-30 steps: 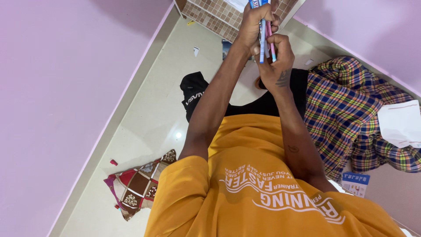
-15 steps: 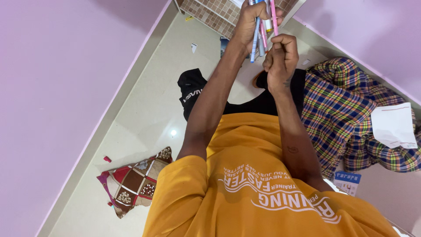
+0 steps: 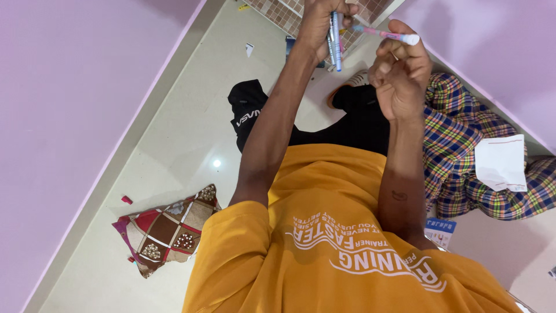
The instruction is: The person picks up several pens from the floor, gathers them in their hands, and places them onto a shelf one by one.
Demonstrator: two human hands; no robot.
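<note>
Pink pen (image 3: 385,35) out on its own now, lying nearly level at the top of the frame, pinched in the fingers of the right hand (image 3: 399,72), white cap end pointing right. Just to its left, the left hand (image 3: 321,20) is clenched around the bundle of pens (image 3: 335,35), blue and grey barrels hanging down from the fist. The two hands sit apart, a small gap between them. Half a second ago the pink pen stood upright among the others and the right fist was tucked right under the left; now it has swung out and away to the right.

Below the hands, black trousers (image 3: 347,124) and an orange shirt (image 3: 341,232). On the right, a checked cloth (image 3: 457,139) with a white paper (image 3: 501,162) on it. Far left on the pale floor (image 3: 174,145), a patchwork cushion (image 3: 165,229). Pink walls (image 3: 69,87) either side.
</note>
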